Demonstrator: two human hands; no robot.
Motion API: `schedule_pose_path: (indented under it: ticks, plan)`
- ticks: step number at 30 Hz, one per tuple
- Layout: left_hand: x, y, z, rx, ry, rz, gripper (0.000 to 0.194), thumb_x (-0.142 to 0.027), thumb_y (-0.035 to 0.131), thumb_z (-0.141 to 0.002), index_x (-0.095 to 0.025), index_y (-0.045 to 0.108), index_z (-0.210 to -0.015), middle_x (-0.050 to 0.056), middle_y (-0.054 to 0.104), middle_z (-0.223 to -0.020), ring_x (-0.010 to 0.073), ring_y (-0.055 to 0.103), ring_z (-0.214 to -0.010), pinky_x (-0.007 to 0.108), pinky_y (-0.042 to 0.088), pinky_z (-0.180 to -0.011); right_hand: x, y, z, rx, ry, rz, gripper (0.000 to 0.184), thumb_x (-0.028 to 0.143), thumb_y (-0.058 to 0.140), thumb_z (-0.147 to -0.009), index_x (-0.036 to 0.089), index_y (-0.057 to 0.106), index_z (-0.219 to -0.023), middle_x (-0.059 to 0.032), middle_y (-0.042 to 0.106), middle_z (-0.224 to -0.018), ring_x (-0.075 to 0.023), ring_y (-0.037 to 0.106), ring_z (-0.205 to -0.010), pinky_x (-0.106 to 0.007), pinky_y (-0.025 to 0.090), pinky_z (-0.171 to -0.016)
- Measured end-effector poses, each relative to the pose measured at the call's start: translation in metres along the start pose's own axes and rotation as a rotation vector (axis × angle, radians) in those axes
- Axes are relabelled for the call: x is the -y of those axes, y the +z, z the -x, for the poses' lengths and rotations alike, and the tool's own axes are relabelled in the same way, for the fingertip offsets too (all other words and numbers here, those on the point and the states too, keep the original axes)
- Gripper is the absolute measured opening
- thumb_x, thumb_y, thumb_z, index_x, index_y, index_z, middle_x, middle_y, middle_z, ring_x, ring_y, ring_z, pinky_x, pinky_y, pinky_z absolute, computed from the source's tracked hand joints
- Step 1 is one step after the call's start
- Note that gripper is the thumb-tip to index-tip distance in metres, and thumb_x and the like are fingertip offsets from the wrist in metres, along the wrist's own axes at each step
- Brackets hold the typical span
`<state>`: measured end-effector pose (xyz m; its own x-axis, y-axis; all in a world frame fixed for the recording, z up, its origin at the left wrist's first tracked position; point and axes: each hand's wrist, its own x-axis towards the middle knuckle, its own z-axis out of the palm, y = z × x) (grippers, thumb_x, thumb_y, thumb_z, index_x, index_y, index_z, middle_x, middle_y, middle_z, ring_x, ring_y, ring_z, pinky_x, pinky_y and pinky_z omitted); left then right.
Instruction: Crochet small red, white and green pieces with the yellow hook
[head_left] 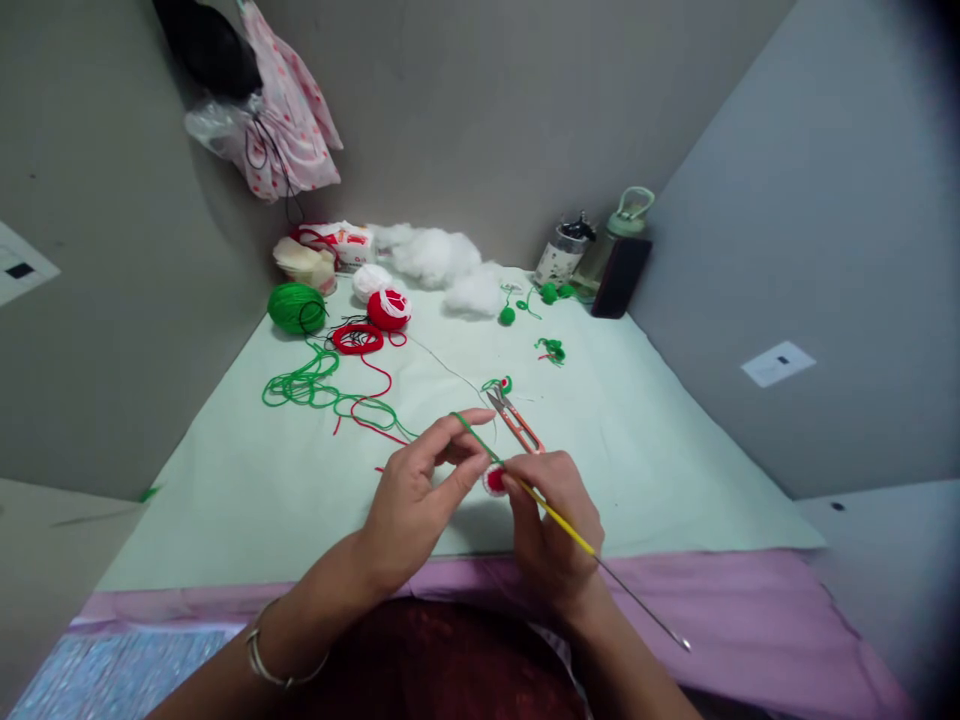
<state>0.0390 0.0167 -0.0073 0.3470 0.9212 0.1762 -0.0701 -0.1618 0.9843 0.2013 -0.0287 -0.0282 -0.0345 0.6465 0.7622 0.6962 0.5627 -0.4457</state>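
Observation:
Between my hands is a small round crochet piece, red in the middle with a white edge. My left hand pinches it at its left side, with green yarn stretched over the raised index finger. In my right hand is a crochet hook with a yellow grip and a long metal shaft pointing down to the right. The hook's tip is hidden at the piece, by my right fingers. Just beyond lie orange-handled thread snips, beside a small green, white and red crochet piece.
Loose green yarn trails from a green ball at left, near a red-and-white ball and a red crocheted ring. White stuffing lies along the back wall. A phone leans against a bottle at back right.

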Motion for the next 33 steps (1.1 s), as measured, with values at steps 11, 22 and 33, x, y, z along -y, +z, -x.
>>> schedule_pose_path:
  ticks: [11, 22, 33]
  plan:
    - [-0.005, 0.006, 0.003, 0.007, -0.18, 0.257, 0.037, -0.024, 0.076, -0.09, -0.021, 0.069, -0.126, -0.001, 0.066, -0.087, 0.0158, 0.066, -0.084, 0.03, 0.057, -0.085, -0.002, -0.002, 0.002, 0.014, -0.041, 0.044, 0.021, 0.011, 0.058, -0.102, 0.027, 0.068, -0.111, -0.0045, 0.079, -0.086, -0.0217, 0.073, -0.078, -0.036, 0.058, -0.074]
    - [-0.006, -0.002, 0.002, 0.169, -0.419, 0.642, 0.054, -0.028, 0.088, -0.084, -0.019, 0.071, -0.134, -0.001, 0.068, -0.085, 0.013, 0.062, -0.078, 0.028, 0.05, -0.081, -0.016, -0.008, 0.021, -0.013, -0.112, 0.017, 0.044, 0.016, 0.076, -0.094, 0.038, 0.076, -0.131, -0.006, 0.078, -0.104, -0.0257, 0.076, -0.093, -0.04, 0.065, -0.077]
    - [-0.005, -0.012, 0.001, 0.11, -0.323, 0.517, 0.053, -0.024, 0.086, -0.086, -0.021, 0.068, -0.136, -0.003, 0.066, -0.086, 0.011, 0.06, -0.079, 0.024, 0.048, -0.078, 0.002, -0.022, -0.005, 0.015, 0.255, -0.492, 0.026, 0.012, 0.06, -0.103, 0.027, 0.079, -0.113, -0.0057, 0.075, -0.093, -0.0214, 0.071, -0.089, -0.04, 0.06, -0.081]
